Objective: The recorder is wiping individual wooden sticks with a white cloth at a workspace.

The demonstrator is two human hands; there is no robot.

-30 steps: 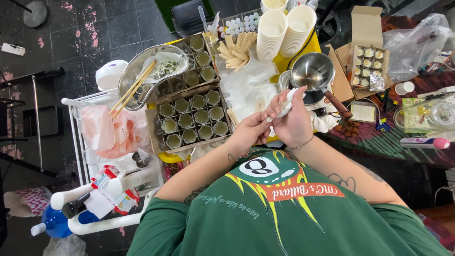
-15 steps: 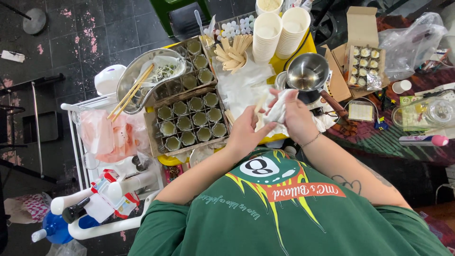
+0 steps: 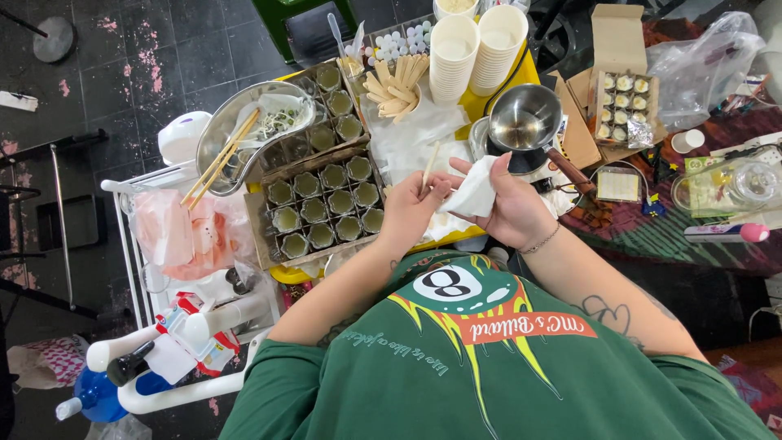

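Note:
My left hand (image 3: 414,208) pinches a thin wooden stick (image 3: 429,165) that points away from me. My right hand (image 3: 511,204) holds a crumpled white tissue (image 3: 471,194) close against the stick's lower end. Both hands hover over a yellow tray (image 3: 481,102) in front of my green shirt. Just left of my left hand, a cardboard box (image 3: 261,232) holds several small glass cups of pale green filling (image 3: 327,205).
A steel pan (image 3: 528,121) sits behind my right hand, two stacks of paper cups (image 3: 476,50) farther back. A metal bowl with chopsticks (image 3: 236,138) lies at the left, a cup of wooden sticks (image 3: 397,81) behind. A box of filled cups (image 3: 621,106) stands right. Squeeze bottles (image 3: 171,346) lie lower left.
My hands have drawn slightly apart and toward me. The tissue sits in my right hand now and the stick stands clear in my left.

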